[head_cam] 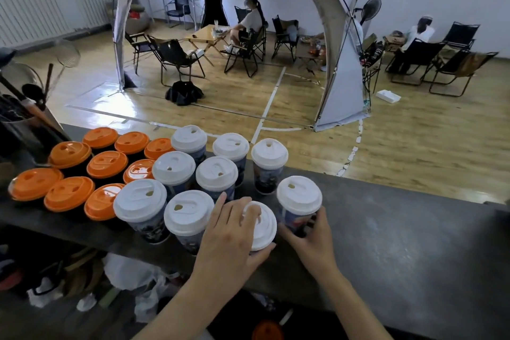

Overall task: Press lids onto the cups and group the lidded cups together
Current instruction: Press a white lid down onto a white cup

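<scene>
Several white-lidded printed cups stand packed together on the dark counter. To their left is a block of several orange-lidded cups. My left hand lies over the nearest white-lidded cup, fingers on its lid and thumb wrapped around its near side. My right hand grips the lower wall of another white-lidded cup, which stands just right of the first and slightly apart from the group.
A holder with dark utensils stands at the counter's left end. Below the near edge lie crumpled bags and an orange lid. Beyond the counter: wooden floor, folding chairs, a tent arch, seated people.
</scene>
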{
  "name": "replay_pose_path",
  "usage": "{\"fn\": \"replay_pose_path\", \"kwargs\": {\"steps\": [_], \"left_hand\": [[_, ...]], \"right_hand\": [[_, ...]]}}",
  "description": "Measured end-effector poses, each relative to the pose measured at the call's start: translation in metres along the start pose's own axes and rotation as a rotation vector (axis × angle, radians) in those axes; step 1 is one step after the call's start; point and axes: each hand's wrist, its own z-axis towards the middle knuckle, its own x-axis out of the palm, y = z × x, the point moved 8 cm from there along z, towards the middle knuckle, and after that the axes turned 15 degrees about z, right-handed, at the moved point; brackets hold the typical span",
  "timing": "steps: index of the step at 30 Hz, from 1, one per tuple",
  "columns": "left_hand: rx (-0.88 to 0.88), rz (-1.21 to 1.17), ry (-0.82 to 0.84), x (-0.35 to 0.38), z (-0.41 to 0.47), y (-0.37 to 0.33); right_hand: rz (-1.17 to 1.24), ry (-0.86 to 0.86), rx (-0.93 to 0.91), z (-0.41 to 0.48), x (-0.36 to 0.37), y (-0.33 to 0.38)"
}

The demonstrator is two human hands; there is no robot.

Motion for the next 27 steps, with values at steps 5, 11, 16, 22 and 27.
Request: {"fn": "replay_pose_path", "kwargs": {"steps": [5, 11, 16, 22, 27], "left_hand": [[0.086, -0.08, -0.03, 0.019, 0.024, -0.047], [0.064, -0.241, -0.042, 0.055, 0.073, -0.09], [0.019, -0.224, -0.055, 0.07, 0.088, -0.101], [0.041, -0.205, -0.122, 0.076, 0.085, -0.1], [0.055, -0.295, -0.128, 0.08, 0.096, -0.102]], "right_hand": [[-0.032, -0.236, 0.001, -0.007, -0.086, 0.002], [-0.097, -0.335, 0.0, -0.021, -0.14, 0.001], [-0.103, -0.327, -0.045, -0.027, -0.146, -0.011], [-0.074, -0.297, -0.047, -0.025, -0.148, -0.022], [-0.075, -0.307, -0.028, -0.028, -0.146, -0.016]]}}
